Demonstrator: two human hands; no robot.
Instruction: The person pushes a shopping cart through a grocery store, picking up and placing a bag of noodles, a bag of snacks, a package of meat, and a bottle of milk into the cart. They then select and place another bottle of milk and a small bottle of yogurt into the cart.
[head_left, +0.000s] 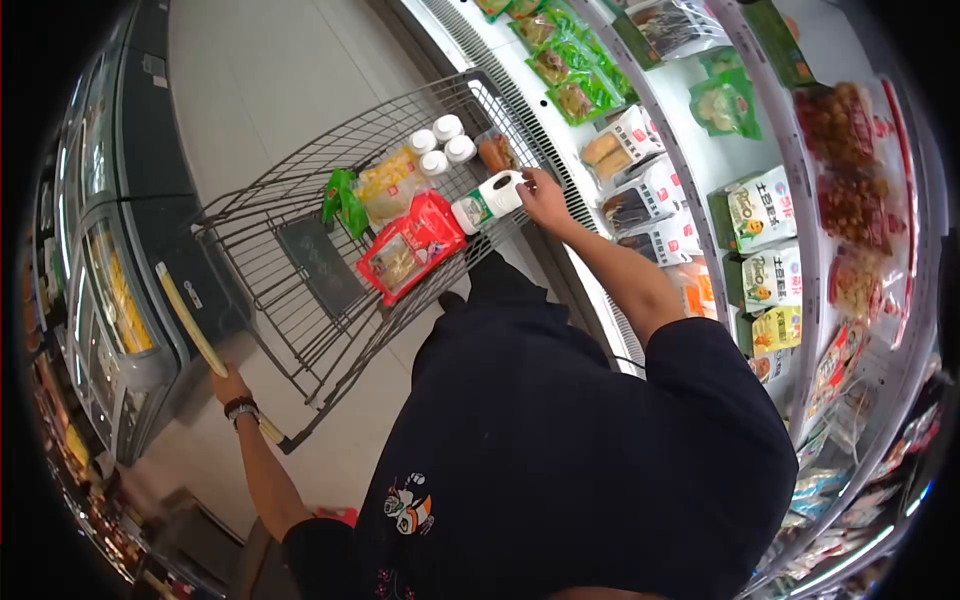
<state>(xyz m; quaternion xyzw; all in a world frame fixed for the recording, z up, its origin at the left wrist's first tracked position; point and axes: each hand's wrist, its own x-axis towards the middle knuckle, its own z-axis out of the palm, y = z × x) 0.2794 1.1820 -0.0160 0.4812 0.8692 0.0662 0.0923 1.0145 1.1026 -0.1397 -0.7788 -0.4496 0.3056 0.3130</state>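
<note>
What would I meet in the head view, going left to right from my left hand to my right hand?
Left hand, green bag, red packet, white jug, right hand.

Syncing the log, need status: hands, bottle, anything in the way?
Left hand on cart handle. Right hand holding white bottle by one end, at cart's edge. Red packet close at bottle's other end.
</note>
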